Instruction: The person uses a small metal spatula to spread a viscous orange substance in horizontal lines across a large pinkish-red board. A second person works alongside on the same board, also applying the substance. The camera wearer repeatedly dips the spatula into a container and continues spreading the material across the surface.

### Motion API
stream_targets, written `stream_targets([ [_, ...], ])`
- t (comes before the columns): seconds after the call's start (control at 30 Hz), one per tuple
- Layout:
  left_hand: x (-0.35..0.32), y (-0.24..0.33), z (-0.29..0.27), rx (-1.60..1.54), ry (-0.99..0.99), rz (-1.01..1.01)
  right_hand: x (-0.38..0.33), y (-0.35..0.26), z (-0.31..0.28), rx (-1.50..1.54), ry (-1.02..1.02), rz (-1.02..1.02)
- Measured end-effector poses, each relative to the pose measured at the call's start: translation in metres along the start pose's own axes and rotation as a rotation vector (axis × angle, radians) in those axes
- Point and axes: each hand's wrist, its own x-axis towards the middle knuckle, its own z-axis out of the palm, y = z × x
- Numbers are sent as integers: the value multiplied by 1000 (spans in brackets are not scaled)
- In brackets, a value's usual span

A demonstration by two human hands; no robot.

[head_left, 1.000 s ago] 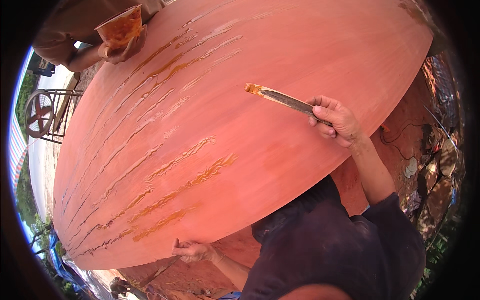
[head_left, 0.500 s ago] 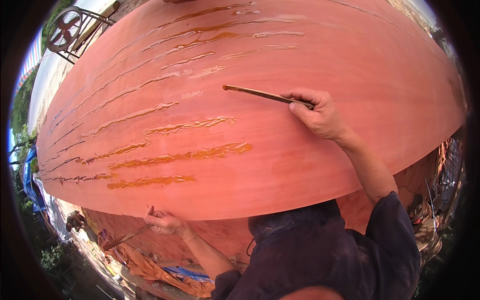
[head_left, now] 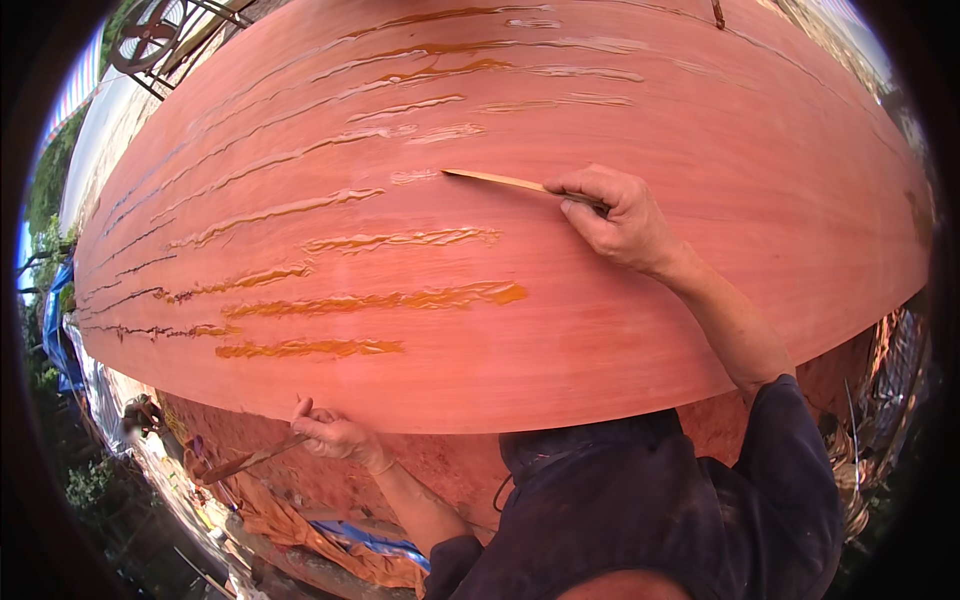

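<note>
- Reddish-pink hull panel [head_left: 700, 300] carries glossy amber filler streaks [head_left: 400, 300] across its left half.
- The thin spatula [head_left: 495, 180] has slid left from a second ago, its tip now lying flat beside a pale smear near the panel's upper middle.
- The right hand [head_left: 620, 220] pinches the spatula's handle.
- The left hand [head_left: 335, 435], below the panel's lower edge, has closed around a second stick-like tool [head_left: 250, 462].

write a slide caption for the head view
Right hand draws a thin wooden stick across a curved reddish wooden hull streaked with glossy amber lines.
</note>
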Motion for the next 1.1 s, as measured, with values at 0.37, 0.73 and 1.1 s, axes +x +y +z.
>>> stream_targets([
  [0.37, 0, 1, 1, -23, -19, 19, 2, -9, -1, -513, -41, -362],
  [0.73, -1, 1, 3, -71, -21, 56, -3, -31, -18, -553, -3, -344],
  [1.1, 3, -9, 0, -67, -22, 78, 0, -31, -3, -706, -115, -367],
])
